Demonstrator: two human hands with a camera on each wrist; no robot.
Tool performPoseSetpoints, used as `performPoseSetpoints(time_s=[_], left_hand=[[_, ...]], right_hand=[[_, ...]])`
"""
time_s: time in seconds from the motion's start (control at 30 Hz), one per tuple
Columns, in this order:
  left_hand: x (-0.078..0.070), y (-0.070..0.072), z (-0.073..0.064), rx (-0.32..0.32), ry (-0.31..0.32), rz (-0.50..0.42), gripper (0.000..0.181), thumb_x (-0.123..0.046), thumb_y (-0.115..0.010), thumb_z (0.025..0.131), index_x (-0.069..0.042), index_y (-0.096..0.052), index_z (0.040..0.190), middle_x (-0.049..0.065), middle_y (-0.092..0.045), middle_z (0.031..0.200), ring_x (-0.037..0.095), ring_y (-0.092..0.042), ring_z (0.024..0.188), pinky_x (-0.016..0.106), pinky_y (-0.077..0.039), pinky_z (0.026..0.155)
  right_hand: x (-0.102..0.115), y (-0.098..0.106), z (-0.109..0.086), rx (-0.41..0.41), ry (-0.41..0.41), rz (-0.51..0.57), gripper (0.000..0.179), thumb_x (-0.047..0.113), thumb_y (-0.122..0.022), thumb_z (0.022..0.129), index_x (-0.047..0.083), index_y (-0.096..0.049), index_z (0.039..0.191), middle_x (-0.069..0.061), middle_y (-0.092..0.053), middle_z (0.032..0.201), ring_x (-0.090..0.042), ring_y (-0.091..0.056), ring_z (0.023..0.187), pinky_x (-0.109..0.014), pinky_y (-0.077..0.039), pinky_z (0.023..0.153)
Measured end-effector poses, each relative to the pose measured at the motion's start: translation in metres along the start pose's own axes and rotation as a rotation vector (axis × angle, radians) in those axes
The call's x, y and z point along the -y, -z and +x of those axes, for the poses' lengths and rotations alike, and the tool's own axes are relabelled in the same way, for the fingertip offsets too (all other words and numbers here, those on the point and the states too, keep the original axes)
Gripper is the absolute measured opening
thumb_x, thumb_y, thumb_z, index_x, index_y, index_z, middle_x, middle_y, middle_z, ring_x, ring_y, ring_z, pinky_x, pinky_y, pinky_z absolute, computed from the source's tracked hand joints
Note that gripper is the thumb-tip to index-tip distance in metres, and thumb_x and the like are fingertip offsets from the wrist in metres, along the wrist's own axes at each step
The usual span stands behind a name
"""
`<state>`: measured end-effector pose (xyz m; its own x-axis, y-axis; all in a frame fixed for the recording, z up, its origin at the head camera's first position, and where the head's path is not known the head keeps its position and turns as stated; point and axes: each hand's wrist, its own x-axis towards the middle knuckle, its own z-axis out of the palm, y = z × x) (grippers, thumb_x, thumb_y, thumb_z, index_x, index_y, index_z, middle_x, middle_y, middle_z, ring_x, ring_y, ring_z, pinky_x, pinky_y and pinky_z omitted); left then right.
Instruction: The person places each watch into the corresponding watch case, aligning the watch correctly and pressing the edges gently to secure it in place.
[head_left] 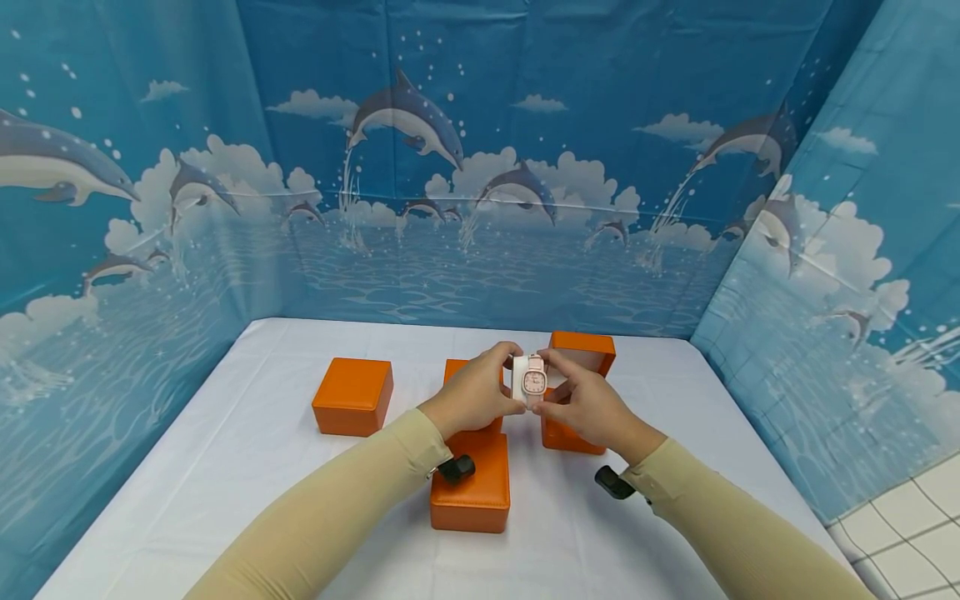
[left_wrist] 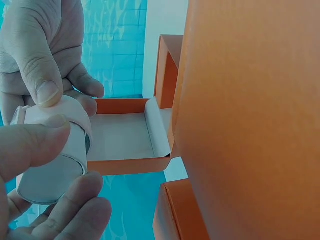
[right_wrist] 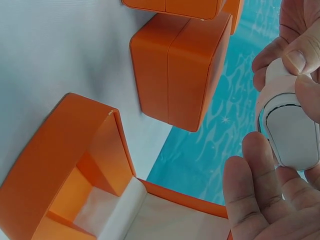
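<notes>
A pale pink wristwatch (head_left: 534, 382) with a rounded square face is wrapped round a white watch cushion (head_left: 518, 377). My left hand (head_left: 477, 390) grips the cushion's left end between thumb and fingers. From the other side, my right hand (head_left: 592, 408) pinches the watch and cushion at its right end. Both wrist views show the cushion's smooth white end (right_wrist: 295, 132) between the two hands, with the pink band (left_wrist: 80, 117) around it. Just behind and below my right hand stands an orange box (head_left: 573, 437), its lid (head_left: 583, 342) raised and its lining white.
A closed orange box (head_left: 352, 396) sits to the left on the white-covered table (head_left: 247, 400). Another orange box (head_left: 471, 492) lies under my left wrist, and one more (head_left: 456, 369) is partly hidden behind my left hand. A dolphin-printed curtain (head_left: 480, 242) surrounds the table.
</notes>
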<state>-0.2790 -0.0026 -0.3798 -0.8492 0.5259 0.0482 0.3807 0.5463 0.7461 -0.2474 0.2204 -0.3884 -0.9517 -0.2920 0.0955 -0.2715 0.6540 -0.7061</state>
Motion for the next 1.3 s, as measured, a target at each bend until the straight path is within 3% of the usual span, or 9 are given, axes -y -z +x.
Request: performPoseSetpoints(time_s=[0.6,0.93,1.3], left_hand=[[0.0001,0.0005,0.0005,0.003,0.015,0.009,0.074,-0.019,-0.088,0.088,-0.020,-0.044,0.148,0.006,-0.057,0.141,0.006,-0.069,0.096,0.024,-0.060,0.080],[-0.0012,0.0004,-0.0009,-0.004,0.002,0.004,0.074,-0.016,-0.087,0.088,-0.019,-0.045,0.149,0.006,-0.058,0.140,0.006,-0.069,0.095,0.024,-0.060,0.080],[-0.0026,0.0014,-0.0015,-0.002,0.014,0.007,0.073,-0.017,-0.088,0.088,-0.020,-0.045,0.147,0.006,-0.057,0.141,0.006,-0.069,0.095,0.024,-0.059,0.080]], right_hand=[[0.0014,-0.0003,0.0015,0.011,-0.004,-0.008,0.086,0.021,-0.084,0.092,0.017,-0.037,0.164,-0.014,-0.062,0.141,-0.016,-0.071,0.090,-0.034,-0.065,0.081],[0.0013,-0.0004,0.0015,0.020,-0.003,0.005,0.086,0.022,-0.084,0.092,0.019,-0.037,0.164,-0.010,-0.071,0.114,-0.017,-0.070,0.089,-0.032,-0.064,0.077],[0.0003,-0.0002,0.0013,0.031,0.011,0.016,0.086,0.023,-0.083,0.093,0.018,-0.036,0.165,-0.011,-0.069,0.121,-0.017,-0.070,0.091,-0.031,-0.064,0.078]])
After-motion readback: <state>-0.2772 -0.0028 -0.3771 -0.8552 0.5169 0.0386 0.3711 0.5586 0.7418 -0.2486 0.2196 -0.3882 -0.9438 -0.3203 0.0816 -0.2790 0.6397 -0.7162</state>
